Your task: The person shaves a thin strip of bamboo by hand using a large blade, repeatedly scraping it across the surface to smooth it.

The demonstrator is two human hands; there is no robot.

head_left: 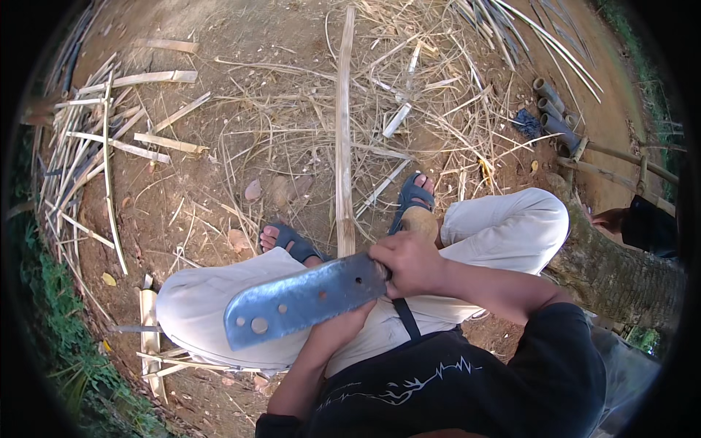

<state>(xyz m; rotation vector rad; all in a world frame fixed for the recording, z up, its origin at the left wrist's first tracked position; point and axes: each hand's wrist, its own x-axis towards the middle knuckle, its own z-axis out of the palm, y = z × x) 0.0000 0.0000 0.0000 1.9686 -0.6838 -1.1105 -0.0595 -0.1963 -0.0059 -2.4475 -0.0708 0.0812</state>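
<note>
My right hand (410, 264) is wrapped round the handle of a broad machete (292, 301). Its flat grey blade has several round holes and lies across the front of my lap, tip toward the left. A long, pale bamboo strip (345, 139) runs from the far side between my feet and passes behind the blade. Just below the blade, my left hand (343, 326) appears closed about the near end of this strip. The blade hides most of its fingers and the strip's end. The rounded wooden end of the handle (419, 221) juts out beyond my right fist.
Thin shavings (292, 120) litter the dirt ahead. A heap of split bamboo (80, 157) lies at the left, more strips (504, 29) at the far right. Bamboo tubes (551, 106) and a thick log (613, 281) are on the right. My sandalled feet (292, 242) flank the strip.
</note>
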